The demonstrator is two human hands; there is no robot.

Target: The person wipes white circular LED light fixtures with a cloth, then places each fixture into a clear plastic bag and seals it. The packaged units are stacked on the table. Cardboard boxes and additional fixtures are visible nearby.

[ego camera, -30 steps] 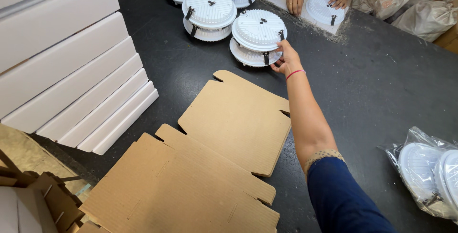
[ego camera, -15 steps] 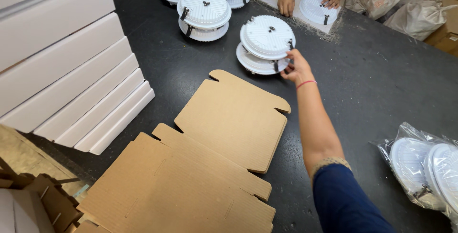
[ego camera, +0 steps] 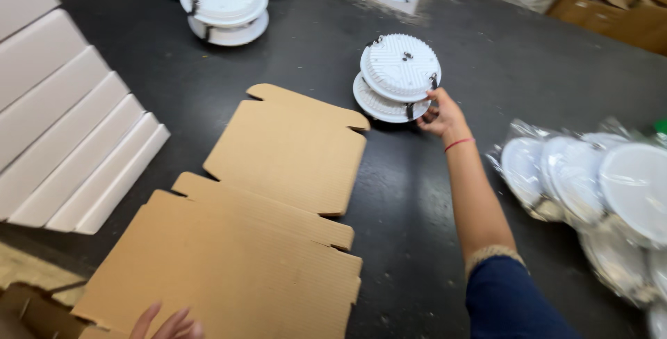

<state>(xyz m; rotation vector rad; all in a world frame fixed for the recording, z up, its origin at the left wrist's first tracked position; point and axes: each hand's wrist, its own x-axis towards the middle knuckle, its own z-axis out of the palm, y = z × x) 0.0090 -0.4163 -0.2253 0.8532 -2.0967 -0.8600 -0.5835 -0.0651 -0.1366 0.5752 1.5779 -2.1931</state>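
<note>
Right hand (ego camera: 440, 115) grip clasps the edge of two stacked white round light fixtures (ego camera: 398, 77) on the dark counter (ego camera: 486, 54). Left hand (ego camera: 167, 324) fingers spread loose, resting on flat cardboard (ego camera: 236, 269).

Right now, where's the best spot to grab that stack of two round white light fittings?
Probably by the rim of the stack of two round white fittings, from the near right side, where the right hand already touches it. The discs are flat and offset, so support the lower one.

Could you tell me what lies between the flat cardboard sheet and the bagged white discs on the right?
In the head view, the right forearm crosses that stretch above the bare dark table; nothing else lies there.
</note>
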